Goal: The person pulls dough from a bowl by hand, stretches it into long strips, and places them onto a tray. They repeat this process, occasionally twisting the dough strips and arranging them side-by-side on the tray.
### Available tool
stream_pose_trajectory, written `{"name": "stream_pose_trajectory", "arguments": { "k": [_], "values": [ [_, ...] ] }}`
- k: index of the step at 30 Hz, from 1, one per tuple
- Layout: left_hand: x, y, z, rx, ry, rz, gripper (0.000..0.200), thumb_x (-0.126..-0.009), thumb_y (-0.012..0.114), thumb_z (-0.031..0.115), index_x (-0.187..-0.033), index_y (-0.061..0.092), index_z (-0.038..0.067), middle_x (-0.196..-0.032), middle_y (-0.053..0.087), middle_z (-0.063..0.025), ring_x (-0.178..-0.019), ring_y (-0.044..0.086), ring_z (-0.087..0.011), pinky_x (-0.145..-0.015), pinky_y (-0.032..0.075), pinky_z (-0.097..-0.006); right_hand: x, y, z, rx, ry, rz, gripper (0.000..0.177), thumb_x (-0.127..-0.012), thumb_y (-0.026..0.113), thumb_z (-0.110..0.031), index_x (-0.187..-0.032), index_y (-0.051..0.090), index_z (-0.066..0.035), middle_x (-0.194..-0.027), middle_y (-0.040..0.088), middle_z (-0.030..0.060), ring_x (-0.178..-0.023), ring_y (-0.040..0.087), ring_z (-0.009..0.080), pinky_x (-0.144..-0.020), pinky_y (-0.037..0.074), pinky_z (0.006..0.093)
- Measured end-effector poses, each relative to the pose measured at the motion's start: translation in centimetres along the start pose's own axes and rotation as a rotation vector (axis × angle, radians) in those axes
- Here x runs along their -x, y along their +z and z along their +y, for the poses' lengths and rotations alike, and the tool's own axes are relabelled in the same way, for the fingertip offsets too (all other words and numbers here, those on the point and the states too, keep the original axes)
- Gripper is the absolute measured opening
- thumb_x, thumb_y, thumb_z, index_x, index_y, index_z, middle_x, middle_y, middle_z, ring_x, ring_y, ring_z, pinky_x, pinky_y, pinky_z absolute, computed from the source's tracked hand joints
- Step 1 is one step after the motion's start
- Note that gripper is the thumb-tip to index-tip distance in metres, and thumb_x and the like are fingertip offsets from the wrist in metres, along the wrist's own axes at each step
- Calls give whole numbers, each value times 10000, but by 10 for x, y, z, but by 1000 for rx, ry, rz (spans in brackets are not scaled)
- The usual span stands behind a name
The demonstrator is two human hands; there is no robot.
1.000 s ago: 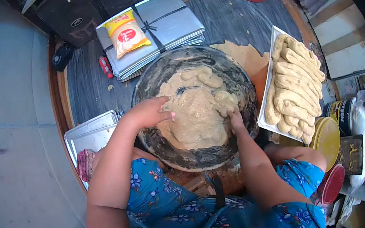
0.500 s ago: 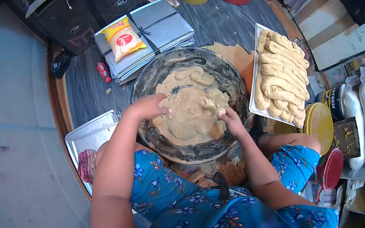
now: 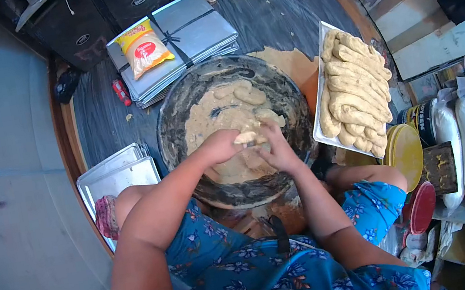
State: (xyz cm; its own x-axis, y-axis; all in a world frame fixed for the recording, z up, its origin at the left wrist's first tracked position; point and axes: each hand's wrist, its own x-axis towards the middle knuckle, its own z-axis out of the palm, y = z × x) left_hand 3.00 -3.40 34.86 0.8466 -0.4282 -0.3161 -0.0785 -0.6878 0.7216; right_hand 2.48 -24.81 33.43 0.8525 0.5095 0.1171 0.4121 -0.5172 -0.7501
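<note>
Largely, left hand (image 3: 221,145), right hand (image 3: 275,151) cover dough (image 3: 245,138).

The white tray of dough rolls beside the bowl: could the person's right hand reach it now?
Probably yes. The right hand is busy with the left hand on a lump of dough over the bowl, but the white tray lies right beside the bowl on that side, with nothing between.
</note>
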Motion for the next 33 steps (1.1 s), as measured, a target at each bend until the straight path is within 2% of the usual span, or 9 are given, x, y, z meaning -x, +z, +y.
{"name": "stream_pose_trajectory", "arguments": {
  "k": [6,10,15,17,19,21,26,30,33],
  "values": [
    [-10,-26,-3,198,1,132,349,-819,633,302,-990,613,-1,-894,629,-221,-842,611,-353,-755,458,-395,0,41,128,355,809,-323,585,-732,678,-155,-1279,471,-144,-1410,291,235,-1286,342,368,-1019,348,424],
    [-14,-42,-3,232,-24,203,336,-820,636,303,-967,621,2,-859,631,-198,-787,608,-306,-730,454,-369,2,94,228,269,541,141,431,-786,597,-195,-1191,519,-69,-1143,536,195,-1130,490,378,-930,414,411],
    [-18,-86,-9,368,-181,471,343,-821,633,302,-987,620,2,-887,640,-189,-811,615,-313,-739,460,-386,-97,24,192,-124,762,453,325,-889,478,-210,-1130,552,-4,-1035,629,198,-934,622,294,-785,476,368],
    [-21,-91,-27,497,-157,573,354,-822,633,298,-991,610,-12,-895,639,-190,-818,612,-310,-749,459,-384,-117,-7,135,90,519,492,314,-903,464,-189,-1113,555,26,-986,635,200,-906,619,251,-792,475,352],
    [-23,-94,-52,580,-134,640,361,-829,630,290,-1014,593,-18,-900,637,-163,-820,599,-266,-758,455,-364,-120,-17,104,-109,402,535,250,-854,502,-167,-1039,579,-17,-945,638,224,-916,614,373,-788,468,409],
    [-23,-98,-73,616,-114,682,366,-842,624,277,-1057,569,-15,-901,636,-109,-817,579,-181,-764,447,-327,-110,-28,38,-111,366,397,233,-853,517,-159,-1029,587,-22,-917,642,216,-877,625,365,-756,480,395],
    [21,-133,-71,-129,-402,256,522,-774,623,256,-1228,508,26,-1148,580,-227,-1086,555,-350,-932,430,-401,-47,39,-37,-98,583,-176,466,-815,619,-307,-1152,533,3,-957,630,233,-879,613,385,-774,483,430],
    [38,-131,-59,-92,-208,234,574,-791,620,278,-1288,460,37,-1227,531,-233,-1149,510,-348,-976,398,-381,8,157,39,47,342,-770,585,-821,600,-410,-1243,509,-14,-1140,570,229,-1094,542,331,-959,400,391],
    [46,-130,-51,-83,-183,154,579,-804,631,284,-1301,448,50,-1231,526,-238,-1150,508,-360,-977,398,-381,19,164,55,40,422,-641,578,-801,638,-383,-1228,514,-13,-1159,561,220,-1062,551,353,-936,417,397]
  ]
}}
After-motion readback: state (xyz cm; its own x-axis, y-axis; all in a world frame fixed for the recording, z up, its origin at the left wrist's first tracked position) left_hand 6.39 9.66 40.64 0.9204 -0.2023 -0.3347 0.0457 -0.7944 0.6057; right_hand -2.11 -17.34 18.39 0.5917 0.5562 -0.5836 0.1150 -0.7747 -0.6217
